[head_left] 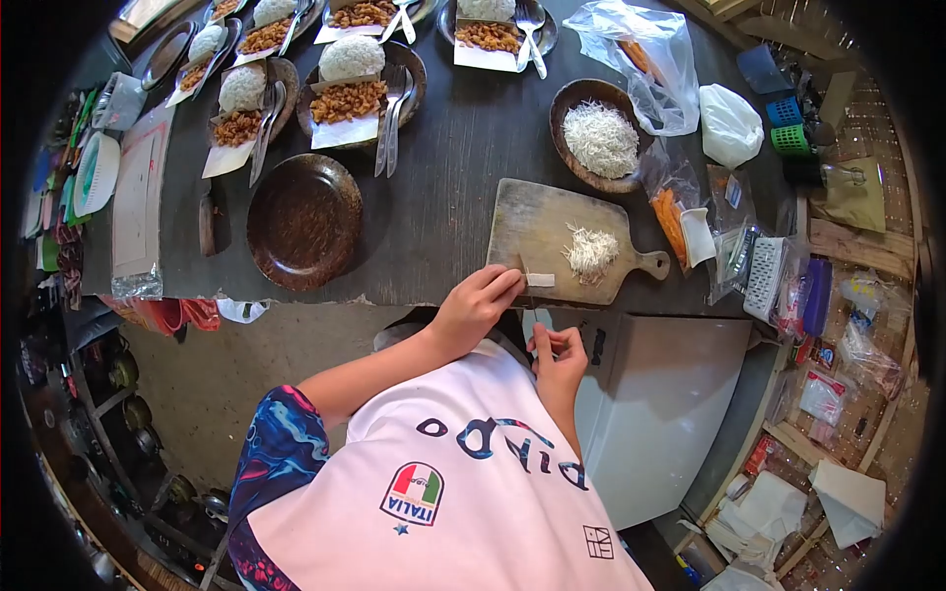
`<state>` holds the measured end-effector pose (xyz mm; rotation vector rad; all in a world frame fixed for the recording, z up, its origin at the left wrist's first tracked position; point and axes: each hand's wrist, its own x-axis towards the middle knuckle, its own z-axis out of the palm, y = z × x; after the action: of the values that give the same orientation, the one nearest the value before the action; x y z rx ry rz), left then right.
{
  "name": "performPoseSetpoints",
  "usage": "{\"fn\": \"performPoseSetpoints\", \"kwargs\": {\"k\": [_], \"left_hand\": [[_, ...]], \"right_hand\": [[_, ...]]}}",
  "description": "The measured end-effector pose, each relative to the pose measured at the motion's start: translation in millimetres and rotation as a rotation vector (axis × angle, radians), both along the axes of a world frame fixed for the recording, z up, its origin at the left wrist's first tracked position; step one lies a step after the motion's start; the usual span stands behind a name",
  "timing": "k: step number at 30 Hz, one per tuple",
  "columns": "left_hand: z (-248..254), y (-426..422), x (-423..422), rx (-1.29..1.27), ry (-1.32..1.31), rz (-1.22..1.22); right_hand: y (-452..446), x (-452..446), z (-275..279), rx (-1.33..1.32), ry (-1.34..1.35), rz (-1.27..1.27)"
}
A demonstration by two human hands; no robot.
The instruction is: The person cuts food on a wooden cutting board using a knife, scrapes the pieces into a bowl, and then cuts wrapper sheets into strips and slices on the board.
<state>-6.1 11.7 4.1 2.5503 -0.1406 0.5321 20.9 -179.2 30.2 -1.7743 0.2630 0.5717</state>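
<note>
White shirt [473,502] is filling lower centre. Mid-frame, left hand [480,310] is resting, fingers bunched, by a white strip [541,280], right hand [559,357] hanging below, neither grip's contents clear; slicing seems underway, next needing steadiness.

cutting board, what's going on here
The left hand is at the near edge of the cutting board, beside a small white piece. The right hand, just off that edge, seems to grip a thin tool. White shreds lie piled on the board, and more fill a bowl beyond it.
</note>
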Motion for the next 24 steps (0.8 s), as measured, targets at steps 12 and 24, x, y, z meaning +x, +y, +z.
{"fn": "performPoseSetpoints", "kwargs": {"k": [12,24], "left_hand": [[0,-2,-1,-0.063,-0.010,0.017],[-1,-4,-5,-0.101,0.008,0.017]], "right_hand": [[-2,-4,-9,-0.013,-0.062,-0.010],[12,12,0,0.001,-0.049,0.047]]}}
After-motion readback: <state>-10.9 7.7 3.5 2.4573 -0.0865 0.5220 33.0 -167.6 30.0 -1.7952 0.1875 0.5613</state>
